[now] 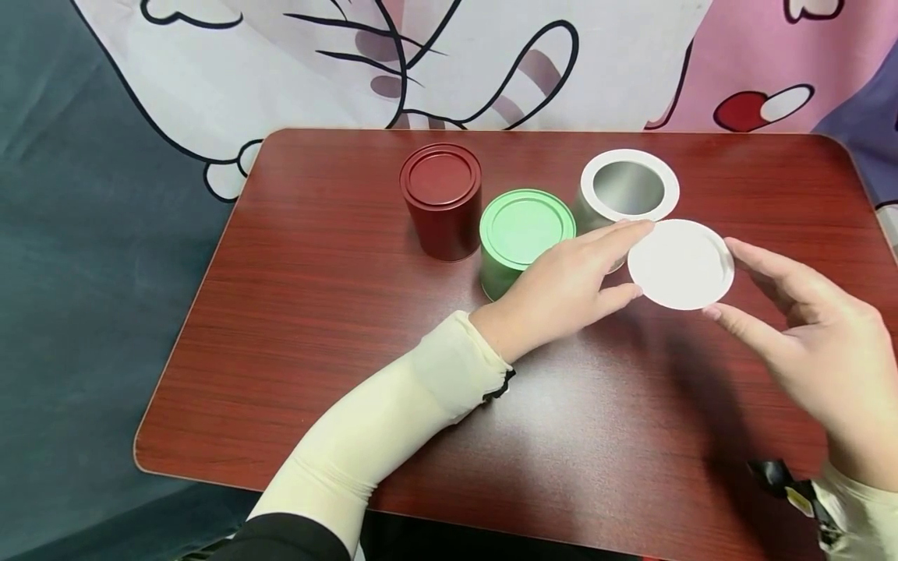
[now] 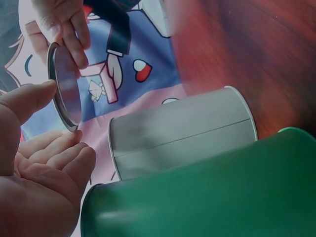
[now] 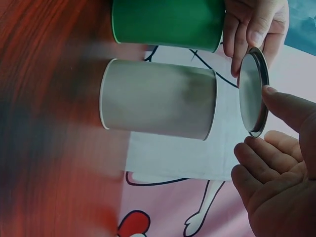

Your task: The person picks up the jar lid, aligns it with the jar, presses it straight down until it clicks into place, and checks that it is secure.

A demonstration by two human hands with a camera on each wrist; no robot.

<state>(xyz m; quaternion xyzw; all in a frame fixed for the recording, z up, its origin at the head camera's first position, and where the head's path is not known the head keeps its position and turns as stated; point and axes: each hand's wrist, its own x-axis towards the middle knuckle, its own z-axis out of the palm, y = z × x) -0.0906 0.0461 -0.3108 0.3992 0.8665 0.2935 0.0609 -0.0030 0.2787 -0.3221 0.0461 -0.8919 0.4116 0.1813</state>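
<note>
A round white lid (image 1: 680, 265) is held by its rim above the table, in front of an uncovered white can (image 3: 158, 98). My left hand (image 1: 564, 284) pinches the lid's left edge between thumb and fingers. On the opposite edge, my right hand (image 1: 817, 331) pinches it the same way. Both wrist views show the lid from the side, apart from the can's mouth and with its underside facing the can. Left of the white can stands a green can (image 1: 528, 226) with its green lid on, partly hidden by my left hand.
A dark red can (image 1: 445, 226) with a red lid stands at the back, left of the green one. The brown wooden table (image 1: 295, 312) has rounded corners. Behind its far edge hangs a cartoon-printed cloth (image 1: 491, 47).
</note>
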